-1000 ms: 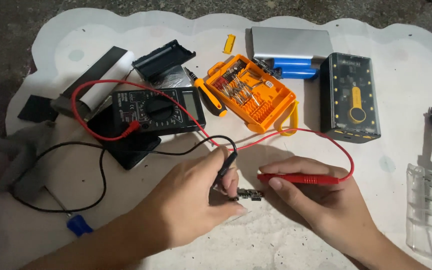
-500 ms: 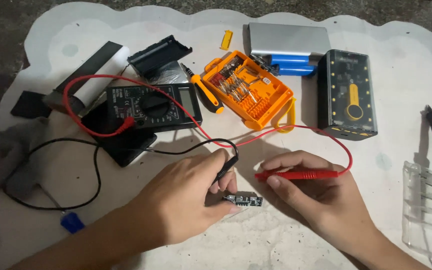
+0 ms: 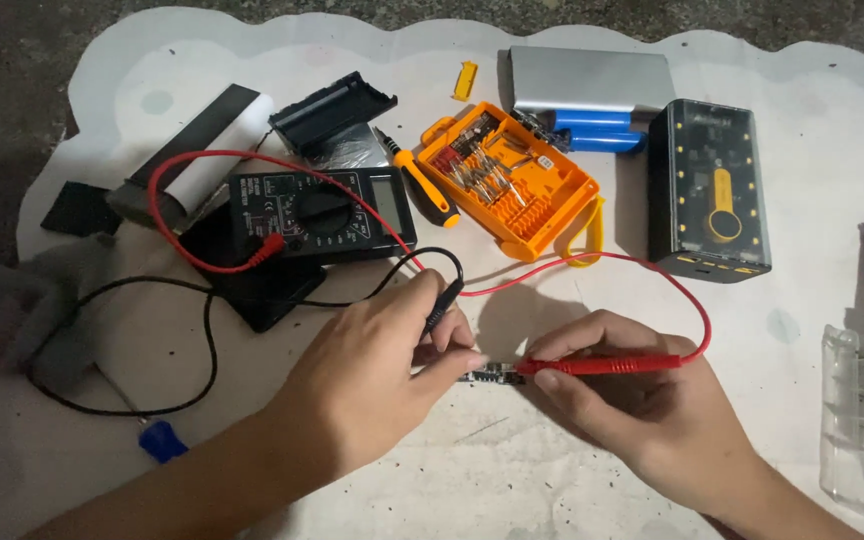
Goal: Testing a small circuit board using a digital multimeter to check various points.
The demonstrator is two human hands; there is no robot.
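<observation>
Circuit board (image 3: 490,375): small, light, fragile; steady by its edges.
Left hand (image 3: 372,375): fingers closed on black probe (image 3: 442,300).
Right hand (image 3: 632,410): pinches red probe (image 3: 602,366).

A black rectangular digital multimeter (image 3: 320,213) lay left of centre in the frame, its small grey display screen (image 3: 389,199) blank at its right end. An open orange plastic case of screwdriver bits (image 3: 508,180) sat upper centre. A dark translucent box-shaped power bank (image 3: 707,188) with yellow markings stood upper right.
</observation>
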